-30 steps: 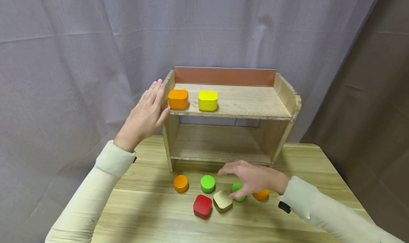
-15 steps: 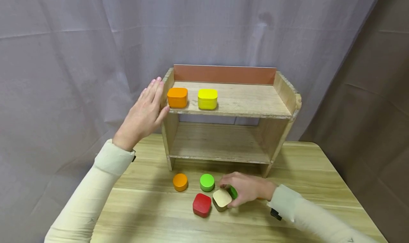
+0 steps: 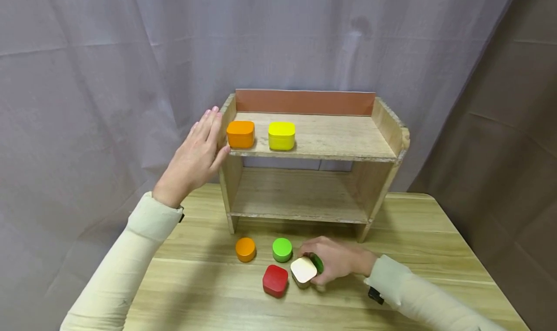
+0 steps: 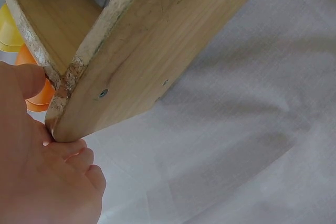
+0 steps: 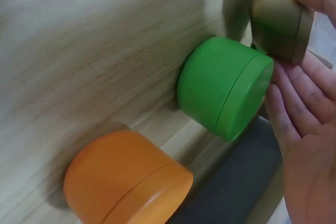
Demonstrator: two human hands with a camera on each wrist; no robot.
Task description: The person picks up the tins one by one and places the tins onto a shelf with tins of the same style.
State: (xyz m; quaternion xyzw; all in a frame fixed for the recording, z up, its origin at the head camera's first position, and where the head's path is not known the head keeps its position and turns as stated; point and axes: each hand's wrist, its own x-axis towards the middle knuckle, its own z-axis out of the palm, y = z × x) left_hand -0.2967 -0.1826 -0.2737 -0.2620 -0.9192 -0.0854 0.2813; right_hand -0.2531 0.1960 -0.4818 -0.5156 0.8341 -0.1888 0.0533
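Note:
My right hand (image 3: pixel 334 261) pinches a beige-gold rounded-square box (image 3: pixel 303 270) by its sides; I cannot tell if it is off the table. The right wrist view has my thumb on one face of it, fingers at the other. Just beside these fingers stands a round green box (image 5: pixel 226 87), mostly hidden by the hand from above. My left hand (image 3: pixel 191 154) rests on the left side panel of a small wooden shelf (image 3: pixel 339 135), fingers straight, thumb at the front edge. An orange square box (image 3: pixel 241 135) and a yellow one (image 3: pixel 281 136) sit on its upper board.
On the wooden table (image 3: pixel 196 302) before the shelf are a red square box (image 3: pixel 275 280), a round orange box (image 3: pixel 245 250) and another round green box (image 3: pixel 282 250). A second round orange box (image 5: pixel 126 177) is near my right wrist. Grey curtain (image 3: pixel 109 79) hangs behind.
My right hand has come down and left onto the beige-gold box and now grips it; the box's top has turned slightly and looks brighter. My left hand stays on the shelf.

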